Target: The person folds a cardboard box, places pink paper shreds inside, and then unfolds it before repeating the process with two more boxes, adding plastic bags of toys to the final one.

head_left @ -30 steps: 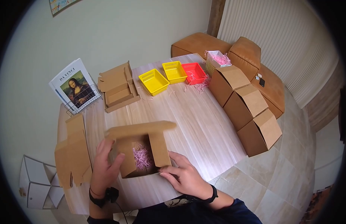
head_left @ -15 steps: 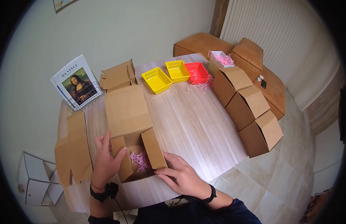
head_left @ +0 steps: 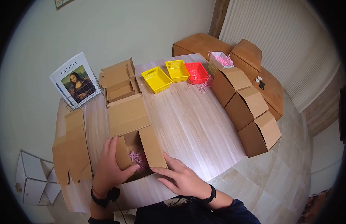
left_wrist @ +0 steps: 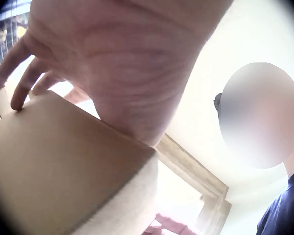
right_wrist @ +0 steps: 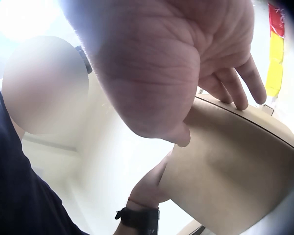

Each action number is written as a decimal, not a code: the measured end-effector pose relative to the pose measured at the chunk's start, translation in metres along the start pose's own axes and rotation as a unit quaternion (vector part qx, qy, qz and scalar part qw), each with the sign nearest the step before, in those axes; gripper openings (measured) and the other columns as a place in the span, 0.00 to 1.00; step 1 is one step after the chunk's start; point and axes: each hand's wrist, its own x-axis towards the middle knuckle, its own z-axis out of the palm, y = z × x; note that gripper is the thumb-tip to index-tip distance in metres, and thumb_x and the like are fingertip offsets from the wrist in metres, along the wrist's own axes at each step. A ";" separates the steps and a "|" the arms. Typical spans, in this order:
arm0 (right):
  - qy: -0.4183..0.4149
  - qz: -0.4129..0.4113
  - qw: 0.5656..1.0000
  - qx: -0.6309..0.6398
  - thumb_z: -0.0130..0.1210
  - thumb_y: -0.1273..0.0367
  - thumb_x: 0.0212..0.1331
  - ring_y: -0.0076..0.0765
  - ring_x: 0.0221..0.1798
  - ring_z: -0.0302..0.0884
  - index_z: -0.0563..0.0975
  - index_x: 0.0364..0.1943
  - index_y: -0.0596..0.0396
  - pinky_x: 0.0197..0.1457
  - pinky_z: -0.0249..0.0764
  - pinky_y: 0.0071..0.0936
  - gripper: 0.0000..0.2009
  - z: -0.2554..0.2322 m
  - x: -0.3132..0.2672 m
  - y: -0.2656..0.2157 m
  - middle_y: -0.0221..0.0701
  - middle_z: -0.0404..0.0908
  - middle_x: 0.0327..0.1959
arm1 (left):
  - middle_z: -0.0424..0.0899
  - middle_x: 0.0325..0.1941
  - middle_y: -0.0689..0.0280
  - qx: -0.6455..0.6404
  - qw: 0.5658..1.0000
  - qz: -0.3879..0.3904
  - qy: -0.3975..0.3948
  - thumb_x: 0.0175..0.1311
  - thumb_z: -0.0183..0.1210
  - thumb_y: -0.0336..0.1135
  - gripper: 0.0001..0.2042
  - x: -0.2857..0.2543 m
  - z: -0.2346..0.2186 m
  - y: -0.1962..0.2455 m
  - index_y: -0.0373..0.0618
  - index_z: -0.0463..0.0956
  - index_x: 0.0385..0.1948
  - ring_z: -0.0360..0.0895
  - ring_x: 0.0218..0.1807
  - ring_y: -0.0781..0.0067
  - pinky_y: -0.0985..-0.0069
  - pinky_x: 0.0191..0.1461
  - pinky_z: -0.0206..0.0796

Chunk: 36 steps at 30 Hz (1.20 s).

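Shreds (head_left: 136, 157) in box (head_left: 152, 143) (baskets (head_left: 177, 71) behind)

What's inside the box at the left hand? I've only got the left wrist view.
Observer: Pink shreds lie in the box.
Operator: Is its lid up or laid back?
Observer: The lid is laid back toward the far side of the table.
Operator: And what stands along the right edge?
Observer: Three more boxes, in a row.
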 end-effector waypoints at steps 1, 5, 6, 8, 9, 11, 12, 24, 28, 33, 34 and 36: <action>-0.007 -0.002 1.000 -0.004 0.67 0.66 0.66 0.60 0.62 0.81 0.78 0.68 0.43 0.65 0.80 0.43 0.25 0.000 0.000 0.000 0.62 0.68 0.73 | 0.66 0.73 0.39 0.008 1.000 0.005 0.000 0.53 0.77 0.44 0.50 -0.002 0.003 -0.003 0.30 0.57 0.75 0.70 0.72 0.37 0.56 0.73 0.67; 0.019 -0.015 1.000 -0.021 0.67 0.67 0.66 0.58 0.58 0.82 0.67 0.78 0.47 0.63 0.80 0.43 0.35 -0.002 -0.001 0.000 0.57 0.74 0.67 | 0.66 0.74 0.43 -0.002 1.000 -0.003 0.014 0.54 0.74 0.37 0.48 -0.005 0.004 -0.004 0.33 0.56 0.76 0.70 0.73 0.42 0.58 0.75 0.65; 0.020 -0.005 1.000 -0.006 0.67 0.67 0.66 0.57 0.57 0.82 0.65 0.78 0.49 0.62 0.80 0.43 0.36 -0.004 -0.002 0.000 0.55 0.77 0.63 | 0.66 0.75 0.44 -0.031 0.999 -0.008 0.013 0.56 0.72 0.34 0.46 -0.006 0.005 -0.007 0.33 0.56 0.76 0.70 0.73 0.46 0.59 0.75 0.65; 0.022 0.016 0.999 0.022 0.67 0.67 0.66 0.55 0.54 0.82 0.62 0.79 0.53 0.59 0.80 0.42 0.38 -0.008 -0.003 0.001 0.51 0.82 0.55 | 0.66 0.76 0.47 -0.089 0.996 -0.017 0.011 0.60 0.68 0.30 0.42 -0.007 0.005 -0.012 0.33 0.55 0.77 0.71 0.73 0.53 0.62 0.74 0.66; 0.026 0.022 0.999 0.017 0.67 0.67 0.65 0.55 0.51 0.82 0.63 0.79 0.55 0.57 0.80 0.42 0.38 -0.009 -0.003 0.002 0.49 0.83 0.51 | 0.67 0.76 0.46 -0.171 0.982 -0.081 0.002 0.61 0.67 0.29 0.41 -0.009 0.002 -0.010 0.33 0.56 0.77 0.71 0.74 0.54 0.63 0.73 0.67; 0.034 0.037 0.999 0.007 0.69 0.67 0.64 0.53 0.47 0.83 0.65 0.77 0.59 0.52 0.80 0.41 0.38 -0.010 -0.005 0.004 0.47 0.84 0.43 | 0.67 0.77 0.46 -0.327 0.922 -0.206 -0.017 0.64 0.65 0.28 0.39 -0.009 -0.015 0.013 0.33 0.57 0.76 0.70 0.75 0.55 0.65 0.72 0.69; 0.026 0.043 0.999 -0.001 0.69 0.66 0.64 0.53 0.46 0.83 0.65 0.77 0.58 0.51 0.80 0.41 0.38 -0.011 -0.006 0.006 0.46 0.84 0.43 | 0.68 0.77 0.47 -0.335 0.925 -0.180 0.005 0.65 0.63 0.26 0.38 -0.011 -0.012 0.004 0.34 0.56 0.77 0.69 0.75 0.57 0.67 0.72 0.68; 0.046 0.066 0.997 0.018 0.69 0.66 0.65 0.45 0.32 0.83 0.76 0.71 0.52 0.40 0.80 0.37 0.29 -0.002 0.000 0.011 0.39 0.85 0.30 | 0.67 0.80 0.47 -0.195 0.974 -0.114 0.029 0.73 0.56 0.25 0.36 -0.049 -0.006 -0.048 0.35 0.50 0.81 0.68 0.78 0.56 0.67 0.80 0.55; 0.053 0.100 0.994 -0.002 0.69 0.65 0.65 0.43 0.28 0.82 0.80 0.67 0.52 0.36 0.79 0.35 0.26 0.000 0.002 0.009 0.37 0.83 0.24 | 0.62 0.82 0.44 -0.082 0.990 -0.105 0.044 0.73 0.57 0.29 0.36 -0.048 0.007 -0.033 0.33 0.51 0.80 0.65 0.80 0.54 0.67 0.82 0.54; 0.077 0.148 0.986 -0.029 0.67 0.64 0.66 0.41 0.22 0.80 0.82 0.64 0.56 0.30 0.77 0.34 0.23 0.008 0.006 0.005 0.37 0.81 0.20 | 0.61 0.81 0.44 -0.092 0.990 -0.098 0.051 0.73 0.56 0.30 0.35 -0.056 0.027 -0.048 0.34 0.53 0.80 0.69 0.77 0.55 0.67 0.79 0.58; 0.085 0.166 0.982 -0.023 0.67 0.64 0.67 0.41 0.21 0.80 0.82 0.63 0.57 0.29 0.77 0.35 0.23 0.010 0.008 0.003 0.37 0.81 0.19 | 0.65 0.79 0.44 -0.170 0.978 -0.117 0.036 0.74 0.55 0.29 0.34 -0.056 0.029 -0.046 0.34 0.54 0.80 0.70 0.75 0.56 0.68 0.78 0.59; 0.090 0.188 0.978 -0.005 0.66 0.64 0.67 0.40 0.19 0.78 0.81 0.63 0.59 0.28 0.76 0.35 0.23 0.012 0.010 0.002 0.37 0.80 0.19 | 0.72 0.73 0.46 -0.271 0.953 -0.133 0.005 0.75 0.52 0.29 0.30 -0.055 0.029 -0.039 0.34 0.57 0.78 0.73 0.71 0.59 0.69 0.75 0.62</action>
